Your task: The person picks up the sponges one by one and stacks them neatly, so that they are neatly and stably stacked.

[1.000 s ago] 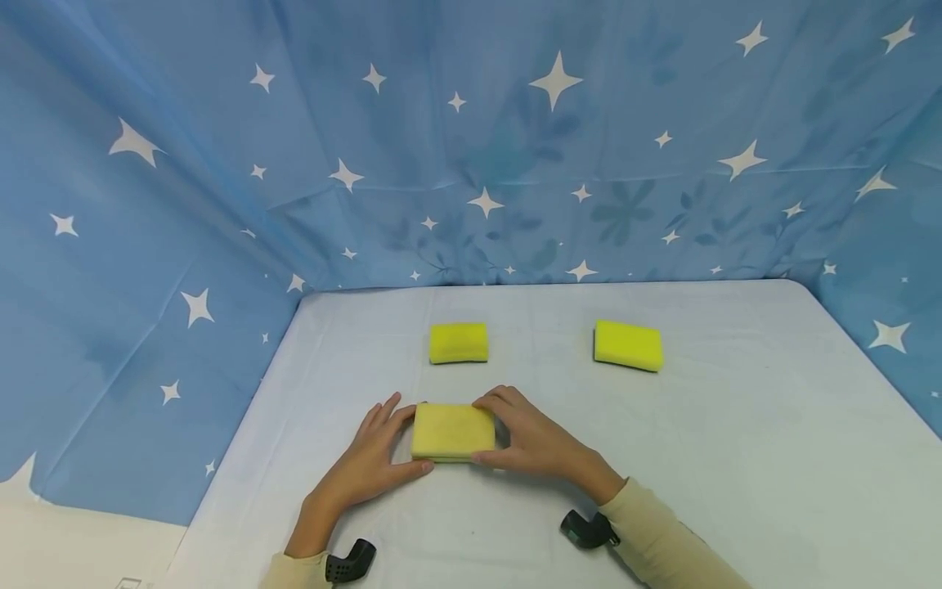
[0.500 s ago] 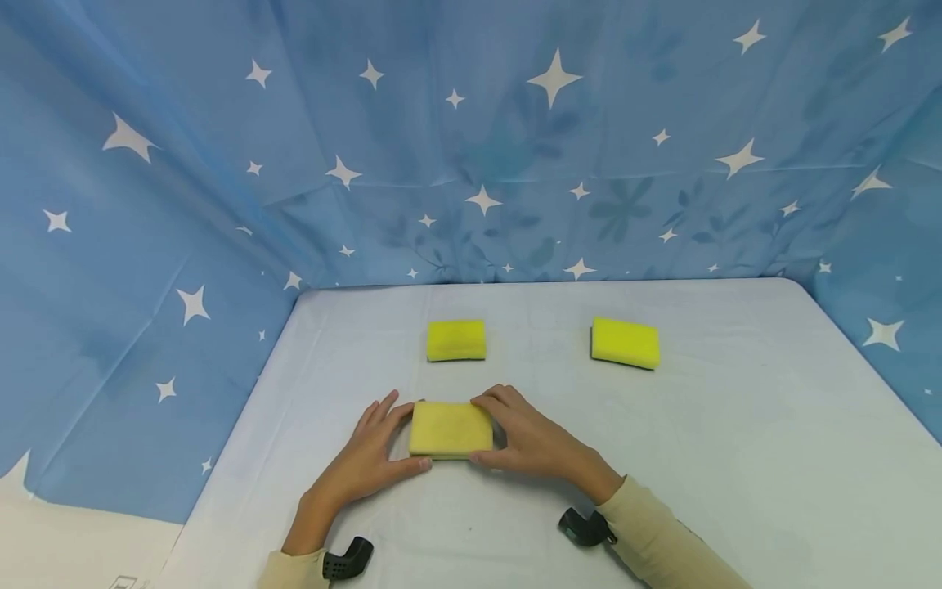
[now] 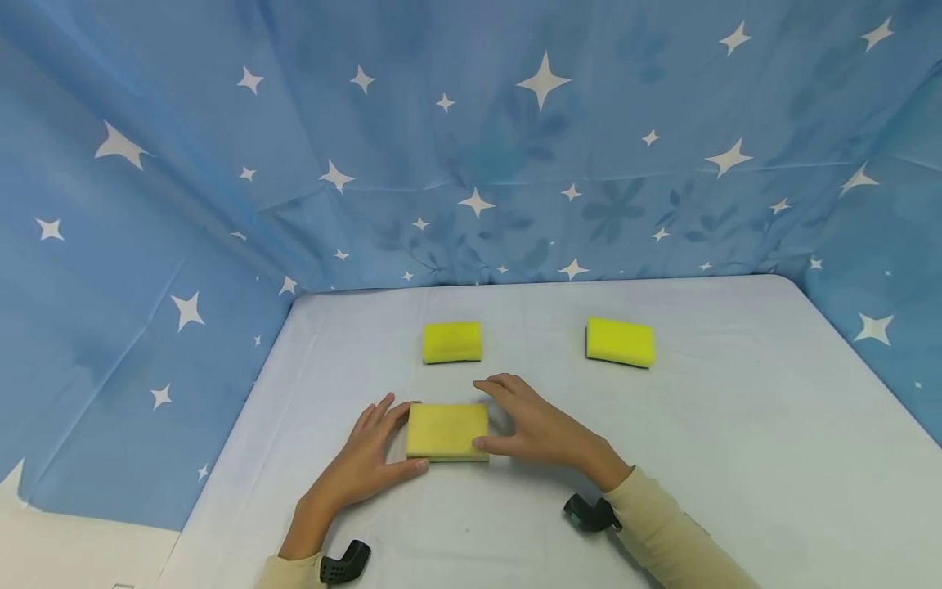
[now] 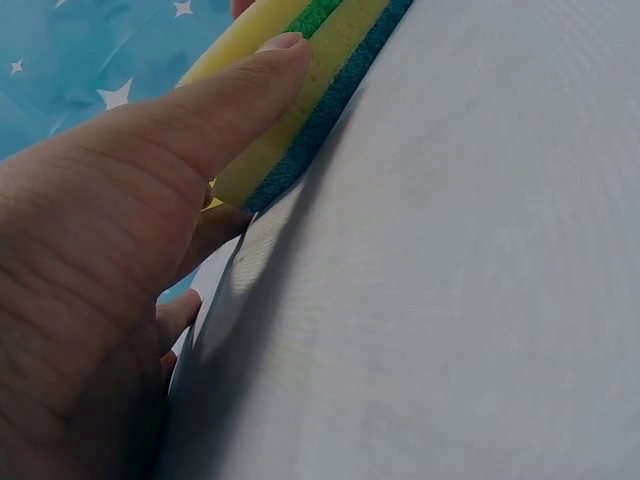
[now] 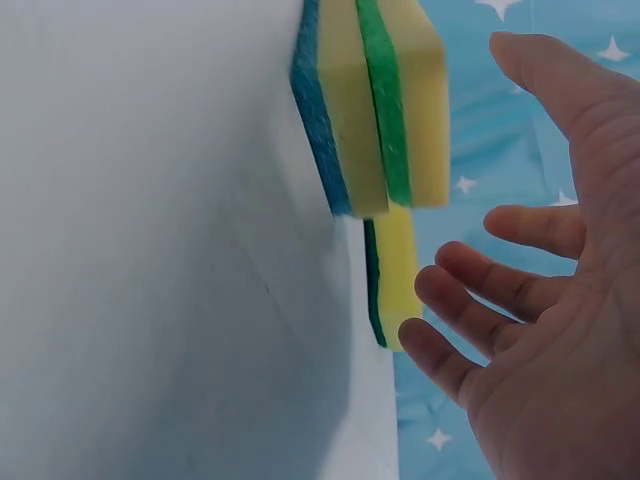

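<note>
On white table (image 3: pixel 736 425), two stacked sponges (image 3: pixel 446 427). Left hand (image 3: pixel 362 465) pinches their left end, far-side contact hard to make out; right hand (image 3: pixel 540 427) splayed, released. Left wrist view crops sponges.

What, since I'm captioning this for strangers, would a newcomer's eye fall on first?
Probably the stack of two yellow sponges on the white table, its left end held by the left hand, with the right hand open by its right end. Next, one bright sponge farther back, straight behind, and another bright sponge off to its right. Behind everything hangs a blue star-patterned cloth.
</note>
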The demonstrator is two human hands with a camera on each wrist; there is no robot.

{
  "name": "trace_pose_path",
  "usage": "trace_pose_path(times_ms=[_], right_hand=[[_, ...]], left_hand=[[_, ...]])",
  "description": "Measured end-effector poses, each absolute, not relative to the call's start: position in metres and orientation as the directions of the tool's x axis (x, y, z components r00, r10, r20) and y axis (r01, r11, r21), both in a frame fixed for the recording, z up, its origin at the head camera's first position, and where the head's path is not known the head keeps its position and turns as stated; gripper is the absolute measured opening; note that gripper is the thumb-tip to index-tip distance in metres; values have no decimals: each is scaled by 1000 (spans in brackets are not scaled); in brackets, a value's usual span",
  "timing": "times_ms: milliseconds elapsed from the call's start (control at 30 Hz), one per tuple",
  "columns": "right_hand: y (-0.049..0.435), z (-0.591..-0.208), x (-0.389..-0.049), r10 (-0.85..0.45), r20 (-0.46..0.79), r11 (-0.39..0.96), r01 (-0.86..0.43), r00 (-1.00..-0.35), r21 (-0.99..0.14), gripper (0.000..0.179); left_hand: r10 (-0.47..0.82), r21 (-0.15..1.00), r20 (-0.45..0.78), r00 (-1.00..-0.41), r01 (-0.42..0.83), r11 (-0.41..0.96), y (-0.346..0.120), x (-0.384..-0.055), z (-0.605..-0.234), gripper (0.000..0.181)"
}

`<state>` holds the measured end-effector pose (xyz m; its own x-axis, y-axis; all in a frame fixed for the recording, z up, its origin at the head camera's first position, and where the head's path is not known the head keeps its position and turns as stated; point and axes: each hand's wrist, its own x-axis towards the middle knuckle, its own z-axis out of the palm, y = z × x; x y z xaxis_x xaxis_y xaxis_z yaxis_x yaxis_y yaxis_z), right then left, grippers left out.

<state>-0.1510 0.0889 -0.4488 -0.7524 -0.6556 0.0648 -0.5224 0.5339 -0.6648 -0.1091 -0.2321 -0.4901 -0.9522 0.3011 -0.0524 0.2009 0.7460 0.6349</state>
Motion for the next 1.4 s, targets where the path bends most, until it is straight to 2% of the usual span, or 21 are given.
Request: trace_pose_path(times_ms=[800,1067,1400], right_hand=[[140,-449,-185,-518,137,573,-461,-845,-678,82],[164,-445,-197,-424,97,614,-365,-900,-700,85],[203,-444,-206,-330,101,635,-300,-938,-712,88]], left_hand=[[321,660,-35,-947,219,719,-233,-110,-489,91],[322,671,-26,-946,222,708,-234,-109,-489,92],[331,669,-23,-943,231,706,-233,-109,-491,90]])
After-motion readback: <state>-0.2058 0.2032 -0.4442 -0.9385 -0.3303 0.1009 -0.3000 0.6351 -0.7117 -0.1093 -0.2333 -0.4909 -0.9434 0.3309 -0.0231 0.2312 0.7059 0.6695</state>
